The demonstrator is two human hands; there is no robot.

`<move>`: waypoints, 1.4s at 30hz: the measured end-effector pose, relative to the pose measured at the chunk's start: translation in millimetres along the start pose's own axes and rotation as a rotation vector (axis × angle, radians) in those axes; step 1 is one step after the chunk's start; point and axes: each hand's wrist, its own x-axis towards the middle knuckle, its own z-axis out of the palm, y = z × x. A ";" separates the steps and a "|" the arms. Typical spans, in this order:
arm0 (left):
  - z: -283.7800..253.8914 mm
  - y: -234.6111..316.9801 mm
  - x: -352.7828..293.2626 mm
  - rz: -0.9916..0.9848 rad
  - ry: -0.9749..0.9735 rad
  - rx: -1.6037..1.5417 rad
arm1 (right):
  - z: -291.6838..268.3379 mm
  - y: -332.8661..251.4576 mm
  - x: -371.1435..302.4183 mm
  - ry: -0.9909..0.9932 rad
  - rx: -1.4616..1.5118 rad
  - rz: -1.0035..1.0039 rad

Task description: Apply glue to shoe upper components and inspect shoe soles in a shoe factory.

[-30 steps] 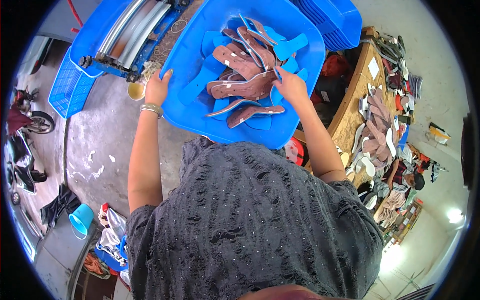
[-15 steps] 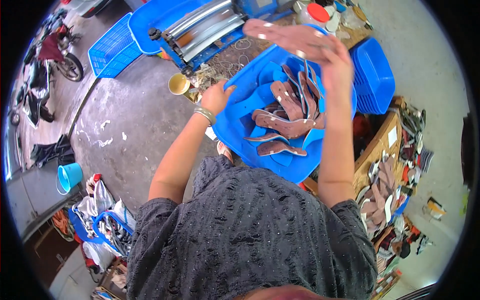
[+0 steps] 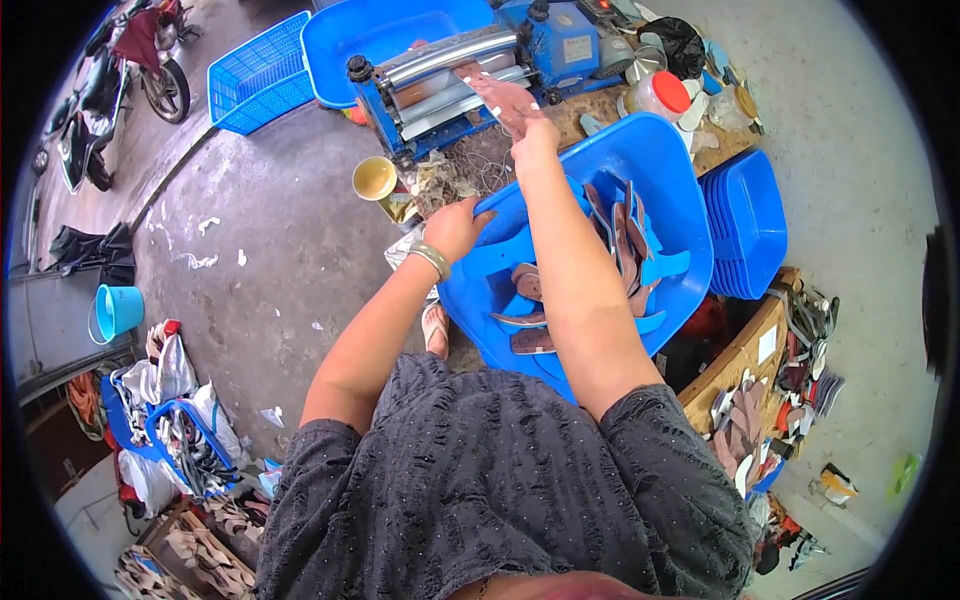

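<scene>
Right hand point(image 3: 537, 140) pinches brown insole point(image 3: 500, 98) by near end, far tip at roller machine point(image 3: 425, 70); left hand point(image 3: 455, 228) grips blue tub point(image 3: 655, 180) by rim. Looks like I'm at feed-in; next move calls for straight tip.

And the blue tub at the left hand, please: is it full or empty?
Partly filled: brown insoles and flat blue pieces lie in the blue tub, while much of its wall is bare.
</scene>
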 end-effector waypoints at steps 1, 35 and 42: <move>0.4 0.6 -0.5 0.007 0.000 -0.015 | -2.8 2.1 1.2 0.153 -0.264 0.085; 9.7 -10.7 2.0 -0.038 0.009 -0.014 | -161.3 -258.6 -159.1 0.009 -1.995 -1.110; 7.7 5.4 0.0 -0.010 -0.007 -0.009 | -84.6 -322.2 -170.6 -0.167 -0.618 -0.638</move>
